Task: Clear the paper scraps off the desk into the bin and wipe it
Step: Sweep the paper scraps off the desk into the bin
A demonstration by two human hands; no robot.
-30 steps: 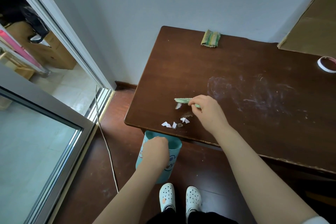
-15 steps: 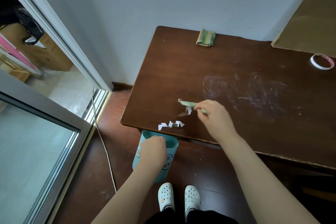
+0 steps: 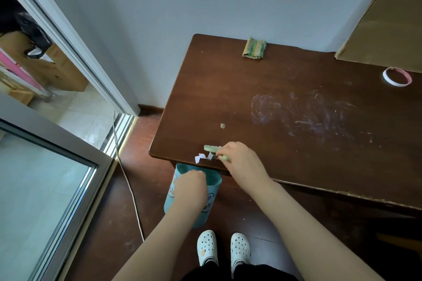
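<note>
My right hand (image 3: 239,162) grips a small green brush (image 3: 212,149) at the near left edge of the dark wooden desk (image 3: 285,89). White paper scraps (image 3: 201,157) lie right at that edge, just under the brush head. Below them, my left hand (image 3: 190,186) holds the rim of a teal bin (image 3: 210,203) pressed against the desk's side. A single tiny scrap (image 3: 222,125) sits farther in on the desk. A folded green-and-yellow striped cloth (image 3: 254,48) rests at the far edge by the wall.
Chalky smears (image 3: 303,114) mark the desk's middle. A tape roll (image 3: 396,76) and a leaning cardboard sheet (image 3: 386,20) occupy the far right. A white cable (image 3: 127,178) runs along the floor beside a sliding glass door (image 3: 45,166) on the left.
My right hand has swept the brush toward the desk's near edge, pushing the scraps from farther in right up to the edge above the bin. The left hand has stayed on the bin.
</note>
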